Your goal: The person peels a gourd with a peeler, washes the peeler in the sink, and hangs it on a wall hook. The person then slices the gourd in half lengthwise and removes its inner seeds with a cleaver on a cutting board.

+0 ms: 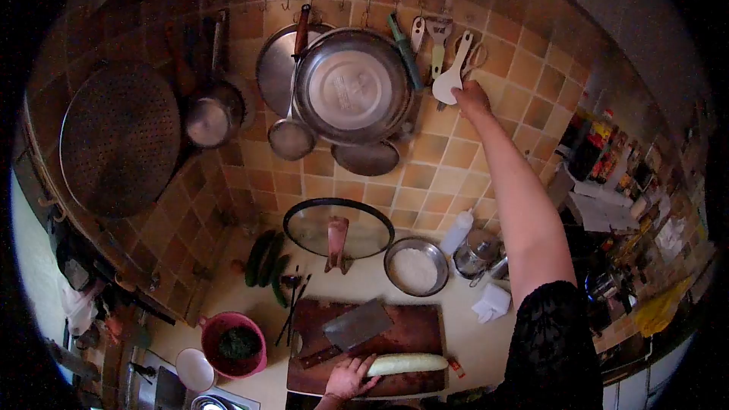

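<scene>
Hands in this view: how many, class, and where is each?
2: left hand at one end of the pale vegetable on the board; right hand on the white paddle by the tiled wall. No others show.

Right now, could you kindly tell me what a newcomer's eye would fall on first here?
Probably the large round metal basin hanging on the tiled wall, bottom outward. Next, the outstretched arm, its right grip on a white paddle to the basin's right. Below, a broad cleaver lies on the dark cutting board, beyond a long pale vegetable whose left end the left grip touches.
</scene>
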{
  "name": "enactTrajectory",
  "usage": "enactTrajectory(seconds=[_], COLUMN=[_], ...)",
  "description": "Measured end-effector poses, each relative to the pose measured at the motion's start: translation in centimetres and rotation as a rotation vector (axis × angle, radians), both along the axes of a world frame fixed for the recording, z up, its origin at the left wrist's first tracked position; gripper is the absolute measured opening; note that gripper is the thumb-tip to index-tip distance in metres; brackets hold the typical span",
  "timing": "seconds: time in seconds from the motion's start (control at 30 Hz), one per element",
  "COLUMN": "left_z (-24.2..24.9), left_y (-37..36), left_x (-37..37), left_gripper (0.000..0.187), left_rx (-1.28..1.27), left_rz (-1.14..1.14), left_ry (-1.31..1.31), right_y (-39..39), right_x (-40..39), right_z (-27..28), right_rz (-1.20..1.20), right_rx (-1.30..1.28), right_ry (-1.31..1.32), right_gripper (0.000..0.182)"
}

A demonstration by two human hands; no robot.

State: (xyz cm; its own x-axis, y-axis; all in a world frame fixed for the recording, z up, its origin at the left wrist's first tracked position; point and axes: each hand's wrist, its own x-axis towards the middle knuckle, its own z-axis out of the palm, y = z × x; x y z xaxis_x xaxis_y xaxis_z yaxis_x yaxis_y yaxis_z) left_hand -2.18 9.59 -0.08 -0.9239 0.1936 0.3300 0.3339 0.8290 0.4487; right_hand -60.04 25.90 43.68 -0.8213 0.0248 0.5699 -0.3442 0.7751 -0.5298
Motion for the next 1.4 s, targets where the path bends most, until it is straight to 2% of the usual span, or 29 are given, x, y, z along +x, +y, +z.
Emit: enactTrajectory(seconds=[0.2, 0.3, 0.4, 0.47, 0.6, 0.7, 0.8, 0.9, 1.0, 1.1, 1.2, 1.27, 1.3, 1.37, 1.4], left_z=[-1.0, -1.0, -0.9, -0.4, -1.4, -0.3, -0.7, -0.4, -0.3, 0.5, 0.0, -1.2, -1.8, -2.0, -1.8], left_y=[0.0, 0.0, -0.1, -0.1, -0.1, -0.1, -0.1, 0.0, -0.1, -0.3, -0.4, -0.3, -0.4, -0.6, -0.6], left_x=[-0.2, -0.1, -0.2, -0.1, -0.2, 0.1, 0.0, 0.0, 0.2, 0.4, 0.3, 0.2, 0.2, 0.1, 0.2], left_gripper=[0.064, 0.064, 0.063, 0.063, 0.062, 0.061, 0.062, 0.062, 0.061, 0.06, 0.061, 0.063, 0.064, 0.065, 0.067], left_rx=[0.001, -0.026, -0.013, -0.006, -0.008, 0.008, 0.005, 0.013, 0.044, 0.014, 0.027, 0.05, 0.061, 0.099, 0.09], left_rz=[-0.012, 0.0, -0.007, 0.0, 0.004, 0.02, 0.013, 0.017, 0.018, 0.015, -0.005, -0.024, -0.031, -0.063, -0.058], left_ry=[0.032, 0.031, 0.038, 0.007, 0.043, 0.031, 0.032, 0.036, 0.003, -0.052, -0.043, -0.021, -0.012, 0.01, 0.0], right_y=[-0.9, -0.6, -0.4, 0.5, -0.8, -1.5, -2.6, -3.6, -4.5, -5.8, -6.9, -6.9, -7.1, -6.8, -6.7], right_x=[2.7, 2.9, 5.1, 2.9, 7.7, 8.6, 9.6, 10.0, 8.5, 9.9, 10.1, 8.5, 8.4, 8.1, 8.1], right_z=[0.7, 0.6, 0.9, 0.0, 1.1, 2.0, 2.7, 3.3, 2.6, 3.5, 3.7, 2.4, 2.7, 3.0, 2.7], right_rz=[0.072, -0.071, -0.146, -0.13, -0.255, -0.329, -0.342, -0.245, -0.169, -0.067, -0.02, -0.074, -0.027, -0.001, -0.032], right_rx=[-0.152, 0.041, 0.101, 0.063, 0.237, 0.225, 0.268, 0.264, 0.246, 0.271, 0.181, 0.237, 0.235, 0.343, 0.446], right_ry=[-0.118, 0.057, -0.004, -0.064, 0.011, 0.043, 0.171, 0.226, 0.414, 0.192, 0.183, 0.358, 0.278, 0.329, 0.467], right_gripper=[0.043, 0.044, 0.049, 0.049, 0.052, 0.051, 0.04, 0.038, 0.037, 0.038, 0.038, 0.037, 0.029, 0.023, 0.023])
